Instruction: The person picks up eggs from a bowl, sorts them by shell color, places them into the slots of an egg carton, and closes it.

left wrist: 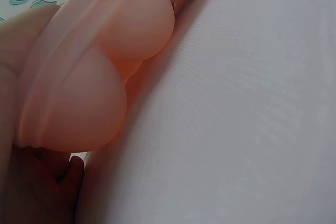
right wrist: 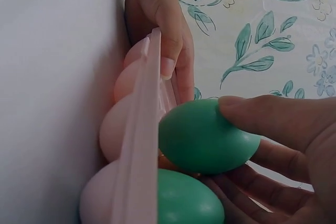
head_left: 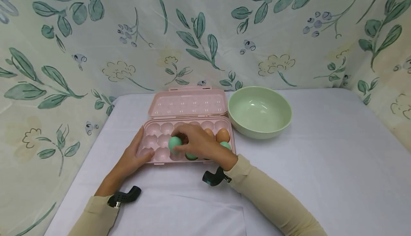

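A pink egg carton (head_left: 162, 154) lies open, its lid (head_left: 189, 104) folded back to the far side. My right hand (head_left: 200, 141) pinches a green egg (head_left: 174, 144) between thumb and fingers, just over the carton's front row. In the right wrist view that egg (right wrist: 207, 137) is beside another green egg (right wrist: 186, 200) sitting in a cup. My left hand (head_left: 130, 159) holds the carton's left end, thumb at the front corner. Brown eggs (head_left: 222, 135) and a green egg (head_left: 226, 145) sit in the right-hand cups; my right hand hides some cups.
A light green bowl (head_left: 260, 113) stands against the carton's right side, near the back edge of the table. White cloth (head_left: 321, 157) covers the table. Behind it hangs a curtain (head_left: 205, 32) with a leaf print.
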A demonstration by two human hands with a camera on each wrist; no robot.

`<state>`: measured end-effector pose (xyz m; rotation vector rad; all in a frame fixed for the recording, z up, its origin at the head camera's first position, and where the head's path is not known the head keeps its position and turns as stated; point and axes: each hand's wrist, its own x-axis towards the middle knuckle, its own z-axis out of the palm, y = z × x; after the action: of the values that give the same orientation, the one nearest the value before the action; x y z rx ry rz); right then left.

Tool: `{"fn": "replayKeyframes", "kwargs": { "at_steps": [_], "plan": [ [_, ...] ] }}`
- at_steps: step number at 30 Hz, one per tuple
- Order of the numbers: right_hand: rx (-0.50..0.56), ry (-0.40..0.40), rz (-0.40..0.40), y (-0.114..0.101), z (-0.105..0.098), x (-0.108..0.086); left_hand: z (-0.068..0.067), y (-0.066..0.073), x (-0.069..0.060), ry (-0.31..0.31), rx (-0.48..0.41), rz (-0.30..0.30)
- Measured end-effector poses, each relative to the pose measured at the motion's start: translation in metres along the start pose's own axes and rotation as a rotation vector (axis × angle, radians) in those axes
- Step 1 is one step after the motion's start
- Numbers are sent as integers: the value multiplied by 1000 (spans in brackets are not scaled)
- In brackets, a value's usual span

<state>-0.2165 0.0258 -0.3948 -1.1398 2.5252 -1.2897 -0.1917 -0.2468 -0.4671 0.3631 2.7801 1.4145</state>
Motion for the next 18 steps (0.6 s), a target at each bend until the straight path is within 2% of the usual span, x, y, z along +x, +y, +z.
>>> {"fn": "replayKeyframes", "kwargs": {
  "at_steps": [5, 18],
  "plan": [
    [1, -25, 34, 0, 4, -2, 1, -1, 0, 4, 8, 10],
    [-91, -45, 75, 1, 8, -1, 1, -3, 1, 17, 18, 15]
  ]
}}
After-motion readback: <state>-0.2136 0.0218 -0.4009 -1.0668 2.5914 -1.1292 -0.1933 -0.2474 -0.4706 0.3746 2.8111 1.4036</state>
